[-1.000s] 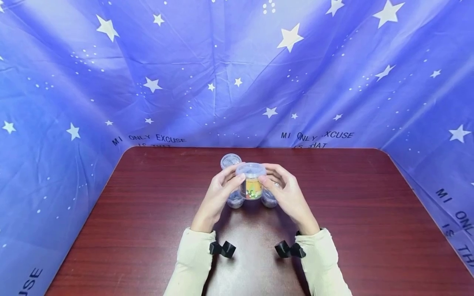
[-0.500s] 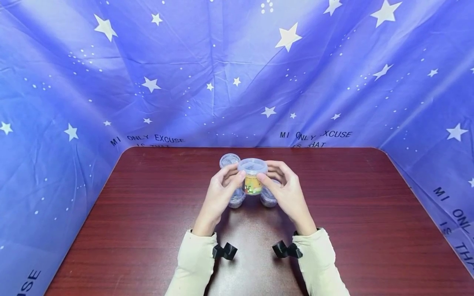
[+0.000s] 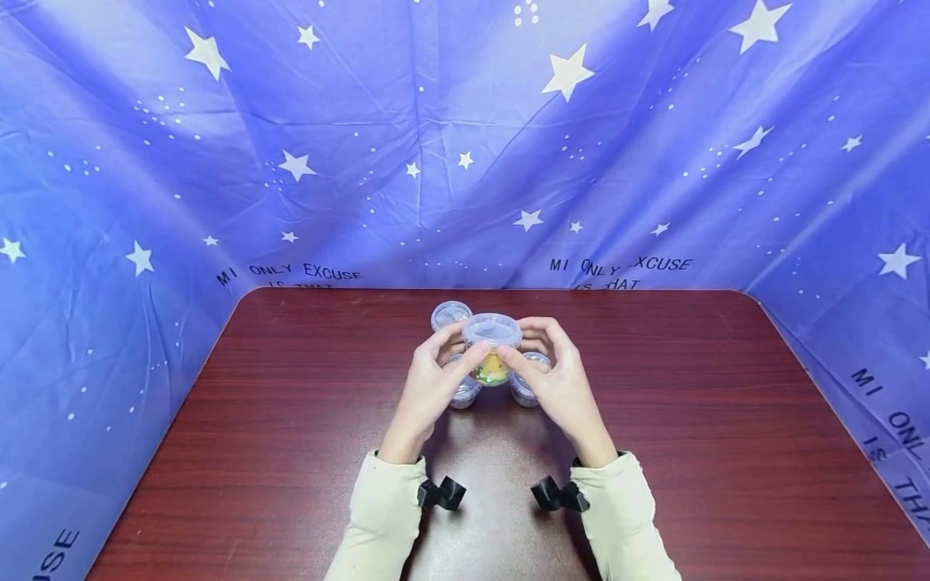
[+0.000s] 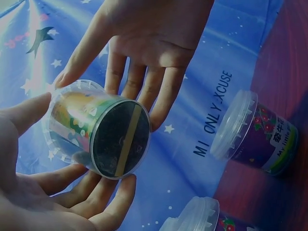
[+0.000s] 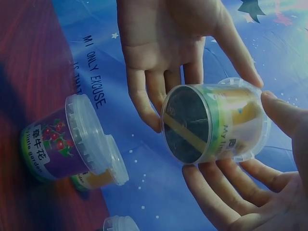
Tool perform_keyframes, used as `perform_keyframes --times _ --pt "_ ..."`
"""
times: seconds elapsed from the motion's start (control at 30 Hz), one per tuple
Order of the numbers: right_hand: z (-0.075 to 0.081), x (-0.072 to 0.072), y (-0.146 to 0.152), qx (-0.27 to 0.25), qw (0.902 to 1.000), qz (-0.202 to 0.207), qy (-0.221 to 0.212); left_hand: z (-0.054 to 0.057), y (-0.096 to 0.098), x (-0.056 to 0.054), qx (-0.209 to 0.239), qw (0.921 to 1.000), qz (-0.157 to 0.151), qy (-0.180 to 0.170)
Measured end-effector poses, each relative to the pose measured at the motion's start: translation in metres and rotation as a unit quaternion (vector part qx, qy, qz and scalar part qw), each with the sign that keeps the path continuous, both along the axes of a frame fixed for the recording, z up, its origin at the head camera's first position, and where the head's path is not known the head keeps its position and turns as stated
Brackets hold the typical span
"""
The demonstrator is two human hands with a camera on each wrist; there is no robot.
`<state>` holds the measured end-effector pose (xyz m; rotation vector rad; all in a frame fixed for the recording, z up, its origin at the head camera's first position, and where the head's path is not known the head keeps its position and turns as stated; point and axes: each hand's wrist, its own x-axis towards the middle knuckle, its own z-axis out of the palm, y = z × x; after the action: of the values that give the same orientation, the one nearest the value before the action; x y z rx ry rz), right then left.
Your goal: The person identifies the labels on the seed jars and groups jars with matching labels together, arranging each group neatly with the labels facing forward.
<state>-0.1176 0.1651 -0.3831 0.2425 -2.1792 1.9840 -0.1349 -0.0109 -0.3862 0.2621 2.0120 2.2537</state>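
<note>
In the head view, my left hand (image 3: 425,386) and my right hand (image 3: 567,386) hold one clear plastic jar (image 3: 492,373) between them, above the table. The jar is upright, with a translucent lid (image 3: 492,329) on top and a yellow and green label around it. Both thumbs press its near side, just under the lid, while the other fingers curve around the sides. Seen from below in the left wrist view, the jar's bottom (image 4: 120,139) shows dark contents and a pale yellow strip. "My little" is readable on the label (image 5: 226,122) in the right wrist view.
Three more lidded jars stand on the dark red table (image 3: 254,452): a back-left jar (image 3: 451,315), a front-left jar (image 3: 465,394) and a front-right jar (image 3: 526,391). One purple-labelled jar (image 5: 55,144) shows red berries. A blue star-print cloth (image 3: 436,202) hangs behind the table.
The held jar has risen slightly, then dipped a little, and its label shows a different side. My thumbs have come closer together on its front. The jars on the table have stayed put.
</note>
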Motion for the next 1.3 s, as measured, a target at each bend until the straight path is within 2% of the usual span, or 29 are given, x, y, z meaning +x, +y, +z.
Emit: perform_keyframes --times 0.33,0.5,0.87,1.07,1.3 --pt "0.0039 -0.0012 0.0037 -0.011 0.9994 0.032 -0.006 0.0001 -0.0076 -0.002 0.033 0.9993 -0.017 -0.009" --pt "0.0051 -0.0012 0.0055 0.001 0.9988 0.048 -0.007 -0.0004 -0.008 -0.0026 0.041 0.9984 -0.037 -0.012" --pt "0.0069 0.0004 0.0058 0.021 0.9985 0.049 -0.009 -0.0017 -0.0089 -0.0029 0.049 0.9973 -0.053 -0.016" --pt "0.0048 -0.0006 0.005 0.006 0.9992 0.04 0.001 -0.0005 -0.0086 -0.0026 0.047 0.9979 -0.043 -0.009" --pt "0.0016 -0.0024 0.0046 -0.013 0.9998 0.016 0.003 0.0008 -0.0072 -0.0026 0.05 0.9986 -0.015 0.011"
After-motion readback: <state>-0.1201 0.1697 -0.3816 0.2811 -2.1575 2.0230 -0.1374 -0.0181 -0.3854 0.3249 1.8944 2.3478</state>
